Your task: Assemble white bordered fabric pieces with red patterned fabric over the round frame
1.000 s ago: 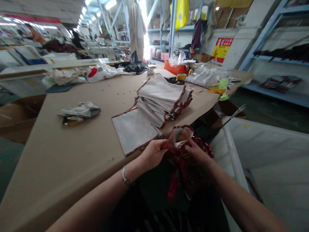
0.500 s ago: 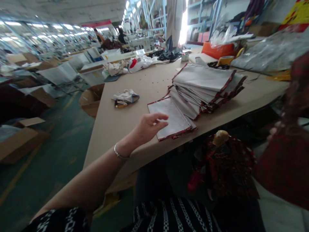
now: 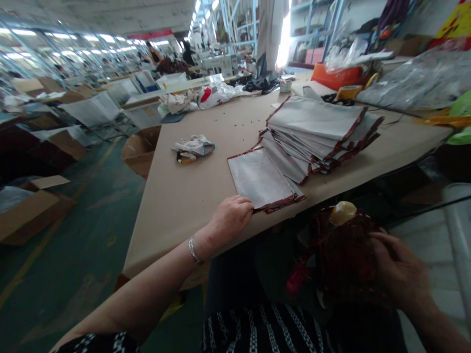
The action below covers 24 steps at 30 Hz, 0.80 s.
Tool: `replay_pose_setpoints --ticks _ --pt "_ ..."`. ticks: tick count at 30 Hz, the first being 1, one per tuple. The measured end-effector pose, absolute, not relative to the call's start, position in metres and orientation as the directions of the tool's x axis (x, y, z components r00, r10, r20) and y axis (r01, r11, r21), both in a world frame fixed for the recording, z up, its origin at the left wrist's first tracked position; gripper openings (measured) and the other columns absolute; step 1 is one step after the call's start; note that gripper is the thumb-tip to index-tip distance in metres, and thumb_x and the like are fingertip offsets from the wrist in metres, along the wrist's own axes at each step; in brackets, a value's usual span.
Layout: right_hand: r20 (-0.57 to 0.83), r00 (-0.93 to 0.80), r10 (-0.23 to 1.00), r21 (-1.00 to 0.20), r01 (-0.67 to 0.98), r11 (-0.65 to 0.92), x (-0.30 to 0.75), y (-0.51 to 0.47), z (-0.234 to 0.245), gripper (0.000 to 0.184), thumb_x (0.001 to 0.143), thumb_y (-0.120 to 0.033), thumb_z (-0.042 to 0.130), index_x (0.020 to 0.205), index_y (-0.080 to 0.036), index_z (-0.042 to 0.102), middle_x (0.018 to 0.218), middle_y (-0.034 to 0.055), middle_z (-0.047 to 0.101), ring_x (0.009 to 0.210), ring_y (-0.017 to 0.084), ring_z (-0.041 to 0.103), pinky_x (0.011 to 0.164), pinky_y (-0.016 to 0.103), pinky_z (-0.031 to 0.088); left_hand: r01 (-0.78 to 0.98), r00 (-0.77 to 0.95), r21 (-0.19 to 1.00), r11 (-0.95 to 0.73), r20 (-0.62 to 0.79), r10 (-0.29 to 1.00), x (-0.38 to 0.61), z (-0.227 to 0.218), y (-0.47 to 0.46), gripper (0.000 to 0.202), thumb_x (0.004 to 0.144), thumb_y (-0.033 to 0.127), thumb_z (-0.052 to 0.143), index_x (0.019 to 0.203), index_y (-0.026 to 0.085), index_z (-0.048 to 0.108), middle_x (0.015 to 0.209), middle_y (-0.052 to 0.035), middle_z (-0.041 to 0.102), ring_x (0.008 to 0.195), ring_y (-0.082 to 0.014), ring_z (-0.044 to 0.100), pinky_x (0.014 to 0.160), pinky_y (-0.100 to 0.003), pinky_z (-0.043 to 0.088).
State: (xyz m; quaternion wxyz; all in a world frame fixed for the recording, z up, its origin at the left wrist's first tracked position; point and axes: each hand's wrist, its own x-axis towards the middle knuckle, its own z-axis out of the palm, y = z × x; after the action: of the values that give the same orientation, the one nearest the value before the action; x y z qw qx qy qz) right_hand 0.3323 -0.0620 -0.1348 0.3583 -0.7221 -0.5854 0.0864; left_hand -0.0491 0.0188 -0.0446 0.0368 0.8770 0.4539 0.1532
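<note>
My left hand (image 3: 233, 216) is closed at the near left corner of a grey fabric piece (image 3: 261, 179) with dark red patterned edging, at the table's front edge. Its fingertips are partly hidden under the curled hand. Behind and to the right lies a fanned stack of similar fabric pieces (image 3: 312, 120). Below the table edge, my right hand (image 3: 401, 269) has its fingers curled on dark red cloth (image 3: 349, 260). Shadow hides much of that cloth and the fingertips. A yellowish rounded object (image 3: 343, 213) sits on top of the cloth.
A pale work glove (image 3: 195, 145) lies on the brown tabletop (image 3: 184, 196). Plastic bags and scraps (image 3: 217, 93) lie along the back. An orange container (image 3: 336, 76) and clear plastic sheeting (image 3: 419, 73) are at the right. A cardboard box (image 3: 142, 152) stands left of the table.
My left hand has come down from above the grey fabric piece to its near corner and closed. The large dark red cloth raised at the right is gone from there; my right hand now shows lower.
</note>
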Motion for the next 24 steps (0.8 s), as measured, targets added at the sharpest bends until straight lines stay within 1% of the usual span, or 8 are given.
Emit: replay_pose_setpoints --ticks 4,6,9,13,16,20,22,24 --pt "0.533 -0.238 0.812 -0.564 0.616 0.550 0.243 -0.058 -0.075 0.015 0.089 -0.024 0.051 0.097 -0.024 0.063 0.088 0.0039 0.068 0.081 0.017 0.065 0.074 0.027 0.053 0.863 0.419 0.205 -0.461 0.220 0.881 -0.044 -0.039 0.021 0.020 0.082 0.011 0.047 0.076 0.016 0.065 0.078 -0.0067 0.068 0.075 -0.0182 0.062 0.070 -0.029 0.048" --pt "0.566 -0.376 0.734 -0.461 0.593 0.660 0.198 -0.036 -0.053 0.023 0.090 -0.022 0.050 0.111 -0.020 0.060 0.102 0.0080 0.064 0.099 0.020 0.059 0.089 0.033 0.049 0.899 0.334 0.194 -0.391 0.271 0.903 -0.038 -0.032 0.021 0.018 0.080 0.011 0.048 0.073 0.017 0.064 0.075 -0.0059 0.066 0.071 -0.0178 0.060 0.065 -0.029 0.045" --pt "0.459 -0.492 0.739 -0.304 0.695 0.652 0.149 0.013 -0.031 0.035 0.088 -0.025 0.054 0.122 -0.017 0.056 0.115 0.0114 0.060 0.110 0.027 0.050 0.097 0.040 0.043 0.912 0.275 0.192 -0.362 0.368 0.888 -0.031 -0.020 0.020 0.014 0.078 0.011 0.049 0.072 0.018 0.061 0.074 -0.0049 0.064 0.070 -0.0174 0.058 0.065 -0.028 0.042" --pt "0.270 -0.472 0.839 -0.149 0.841 0.520 0.133 0.069 -0.018 0.024 0.087 -0.017 0.047 0.105 -0.017 0.063 0.109 0.0127 0.062 0.104 0.028 0.055 0.087 0.040 0.045 0.914 0.257 0.181 -0.363 0.434 0.864 -0.034 -0.009 0.017 0.014 0.077 0.009 0.048 0.070 0.019 0.057 0.073 -0.0041 0.061 0.071 -0.0171 0.055 0.066 -0.028 0.041" --pt "0.216 -0.314 0.924 -0.208 0.910 0.358 0.148 0.084 -0.014 0.031 0.084 -0.010 0.041 0.106 -0.017 0.062 0.104 0.0133 0.065 0.095 0.027 0.061 0.081 0.037 0.047 0.909 0.232 0.219 -0.355 0.443 0.866 -0.043 -0.011 0.016 0.012 0.077 0.011 0.048 0.071 0.019 0.055 0.074 -0.0041 0.059 0.072 -0.0173 0.053 0.067 -0.029 0.040" --pt "0.394 -0.219 0.892 -0.459 0.795 0.398 0.170 0.060 -0.017 0.050 0.073 -0.006 0.045 0.120 -0.016 0.055 0.110 0.0102 0.066 0.102 0.024 0.062 0.089 0.034 0.047 0.772 0.007 0.570 -0.280 0.433 0.901 -0.044 -0.021 0.014 0.006 0.076 0.016 0.050 0.072 0.019 0.054 0.067 -0.0001 0.054 0.063 -0.0144 0.050 0.060 -0.026 0.040" --pt "0.512 -0.278 0.813 -0.445 0.724 0.527 0.179 0.035 -0.029 0.049 0.070 -0.004 0.041 0.114 -0.017 0.058 0.108 0.0088 0.067 0.102 0.023 0.062 0.089 0.033 0.048 0.466 -0.172 0.857 -0.219 0.331 0.928 -0.032 -0.022 0.006 0.002 0.074 0.019 0.053 0.072 0.020 0.053 0.061 0.0031 0.050 0.055 -0.0120 0.049 0.052 -0.023 0.040" --pt "0.528 -0.318 0.787 -0.396 0.728 0.560 0.190 0.011 -0.051 0.044 0.072 -0.004 0.038 0.104 -0.020 0.063 0.093 0.0062 0.069 0.089 0.022 0.065 0.078 0.033 0.052 0.004 -0.253 0.989 -0.149 0.145 0.957 -0.011 -0.020 -0.007 0.008 0.071 0.024 0.058 0.073 0.020 0.052 0.062 0.0040 0.052 0.052 -0.0116 0.052 0.046 -0.021 0.042"
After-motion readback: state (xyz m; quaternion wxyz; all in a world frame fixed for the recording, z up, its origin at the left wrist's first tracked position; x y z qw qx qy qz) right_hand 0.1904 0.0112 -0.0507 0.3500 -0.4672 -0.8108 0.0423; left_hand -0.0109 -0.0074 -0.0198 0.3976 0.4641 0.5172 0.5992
